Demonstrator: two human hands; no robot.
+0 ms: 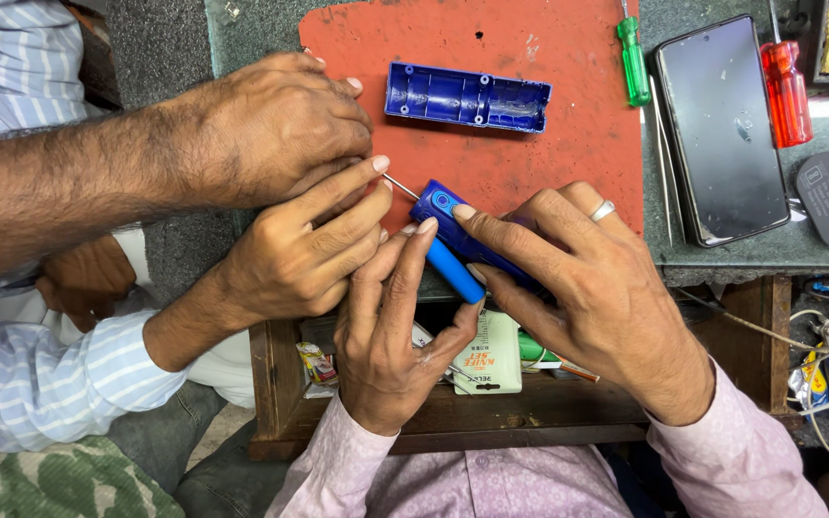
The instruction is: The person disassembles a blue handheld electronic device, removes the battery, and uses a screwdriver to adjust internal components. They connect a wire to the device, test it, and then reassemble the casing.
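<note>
Hands: my left hand (pixel 390 331) and right hand (pixel 587 288) clamp the blue device (pixel 458 240) steady at the table's (pixel 741 254) near edge for a co-worker's probe (pixel 399 185).

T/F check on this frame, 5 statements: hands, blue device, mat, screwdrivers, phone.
1. Both of the wearer's hands, left hand and right hand, are on the blue device. True.
2. The blue open shell half lies on the red mat, apart from all hands. True.
3. The phone is lit and showing a picture. False: its screen is dark.
4. Only the wearer's hands are in view. False: a co-worker's hands in a striped sleeve reach in from the left, holding a thin metal tool to the device.
5. Both screwdrivers are red. False: one is the green screwdriver, the other the red screwdriver.
</note>
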